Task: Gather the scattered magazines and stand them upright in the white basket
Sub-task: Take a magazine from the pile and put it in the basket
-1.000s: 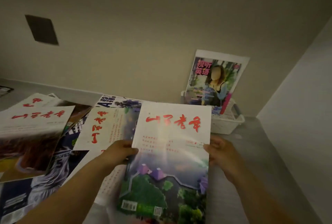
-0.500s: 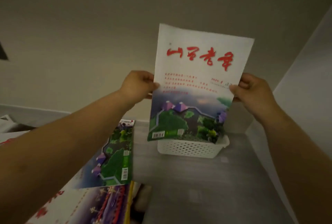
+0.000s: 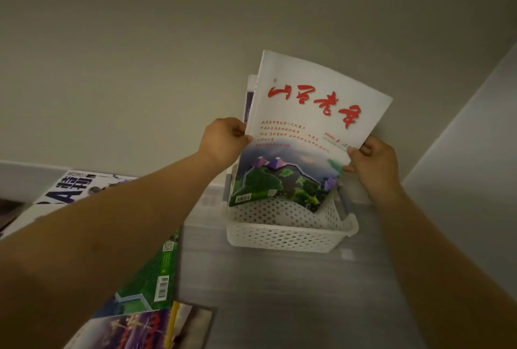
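**Upright over the white basket (image 3: 279,237): one magazine (image 3: 313,130), gripped at both edges**

Below everything, a grey surface (image 3: 279,306) running to a pale wall (image 3: 140,55) at the far side. On its left, partly under the left forearm, scattered magazines (image 3: 151,287) lying flat and overlapping: a green cover with a barcode, a purple one nearest, a white one with large dark lettering farther off.

At far right, held upright and leaning right, the magazine: white upper half with red brush-style characters, small red text lines and "2025 8". Lower half a green landscape with purple roofs. Cover slightly bowed, bottom edge dipped inside the white basket; contact with the basket floor hard to tell. Perforated plastic, set on the surface close to the wall. Just behind the held copy, another magazine (image 3: 249,97) upright in the same basket, only its left edge showing.

Pinched at the left edge by the left hand (image 3: 223,140), at the right edge by the right hand (image 3: 373,161), fingers (image 3: 366,148) curled tight on the paper.
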